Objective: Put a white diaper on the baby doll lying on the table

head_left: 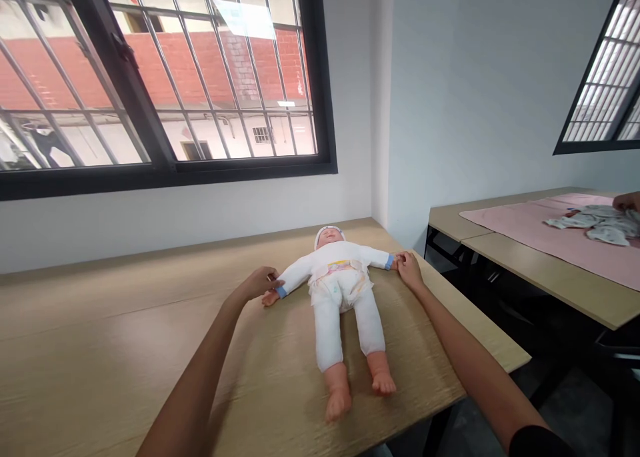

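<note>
A baby doll (327, 260) lies on its back on the wooden table (150, 337), arms spread and bare feet toward me. It wears a white cap (330, 229), white long-sleeved clothing with blue cuffs, and a diaper (343, 280) over white leggings. My left hand (259, 283) is closed at the doll's sleeve on the left, its fingertips pinching the fabric just above the blue cuff (281, 291). On the other side my right hand (410, 269) is closed around the doll's small hand, beside the other cuff (389, 262).
A barred window (220, 77) is in the wall behind the table. To the right stands another table (530, 264) with a pink cloth (515, 224) and patterned baby clothes (607, 224). Another person's hand (627, 200) touches those clothes. A gap separates the two tables.
</note>
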Tool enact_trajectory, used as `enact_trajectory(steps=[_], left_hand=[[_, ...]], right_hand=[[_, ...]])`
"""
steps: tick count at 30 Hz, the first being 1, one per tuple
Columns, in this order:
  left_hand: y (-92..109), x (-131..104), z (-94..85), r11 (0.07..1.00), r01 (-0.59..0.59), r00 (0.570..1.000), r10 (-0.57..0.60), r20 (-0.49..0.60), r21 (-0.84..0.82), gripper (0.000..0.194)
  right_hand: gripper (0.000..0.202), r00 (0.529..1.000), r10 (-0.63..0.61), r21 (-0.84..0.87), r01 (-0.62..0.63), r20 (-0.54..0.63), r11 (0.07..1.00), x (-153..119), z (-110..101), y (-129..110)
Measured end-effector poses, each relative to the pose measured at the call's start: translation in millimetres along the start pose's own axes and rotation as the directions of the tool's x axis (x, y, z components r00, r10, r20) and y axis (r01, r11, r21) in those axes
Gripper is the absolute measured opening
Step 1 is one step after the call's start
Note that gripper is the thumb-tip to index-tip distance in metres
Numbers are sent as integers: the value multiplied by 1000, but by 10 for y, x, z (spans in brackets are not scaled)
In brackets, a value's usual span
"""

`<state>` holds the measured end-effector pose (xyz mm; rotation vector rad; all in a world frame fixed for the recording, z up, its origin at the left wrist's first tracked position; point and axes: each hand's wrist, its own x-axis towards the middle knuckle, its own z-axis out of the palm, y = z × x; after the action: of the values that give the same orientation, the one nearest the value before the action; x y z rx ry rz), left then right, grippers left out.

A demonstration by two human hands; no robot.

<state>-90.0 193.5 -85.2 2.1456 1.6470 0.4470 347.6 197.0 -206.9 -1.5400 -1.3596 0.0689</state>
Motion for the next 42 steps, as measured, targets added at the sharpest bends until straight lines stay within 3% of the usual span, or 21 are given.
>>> enact_trajectory(steps=[6,14,29,33,42], left_hand=[[-52,22,12,1000,26,1000,-26,-4,0,25],[-76,34,22,999,33,999,-32,-16,18,26],[-49,-9,14,1000,26,1000,-26,-16,2,28],[-39,-17,11,999,27,999,-27,-24,26,29],[-31,-23,14,999,26,999,-24,-41,43,28]], right_hand=[[20,998,63,-7,-63,10,998,-16,12,10],[20,999,41,-32,-41,-5,999,-23,-9,-20],[28,993,75,-159,-60,89,985,-53,-82,-113],[28,994,80,-125,-71,75,990,-45,-70,-98],[16,983,179,162,-185,52,969,-18,-43,-53]])
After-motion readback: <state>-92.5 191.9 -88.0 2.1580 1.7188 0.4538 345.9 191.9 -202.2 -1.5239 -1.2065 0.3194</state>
